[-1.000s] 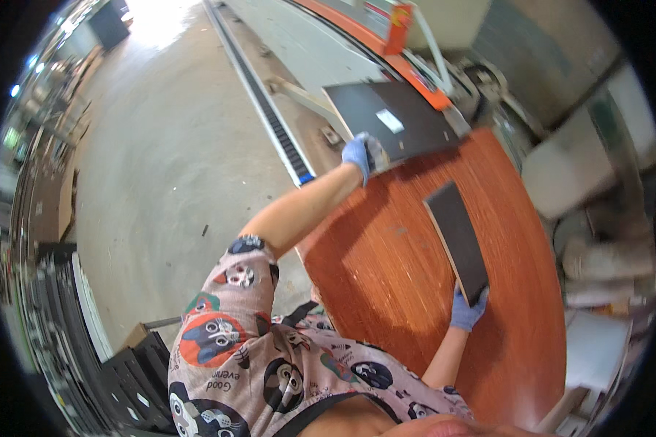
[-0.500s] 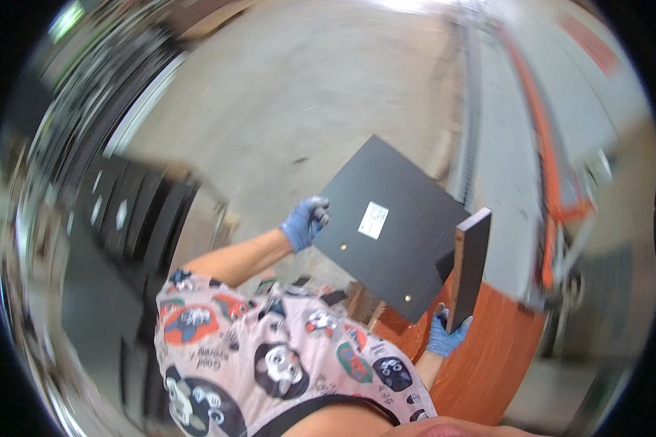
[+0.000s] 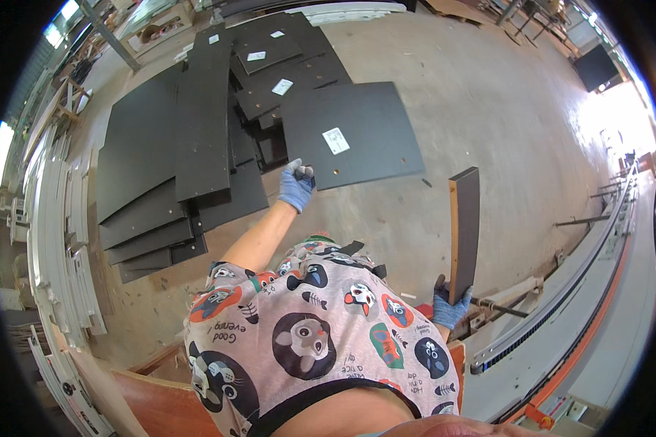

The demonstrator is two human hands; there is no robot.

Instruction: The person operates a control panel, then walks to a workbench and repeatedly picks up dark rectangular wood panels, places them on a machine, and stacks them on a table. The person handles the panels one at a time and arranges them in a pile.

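Above stacked boards (image 3: 189, 138), left hand (image 3: 296, 186) grips dark panel (image 3: 350, 135), right hand (image 3: 448, 307) – narrow board (image 3: 463, 233), fingertips hidden.

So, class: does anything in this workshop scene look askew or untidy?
Yes. The dark panels on the floor lie fanned and overlapping at different angles, not squared up. The left hand holds the square panel by one corner.
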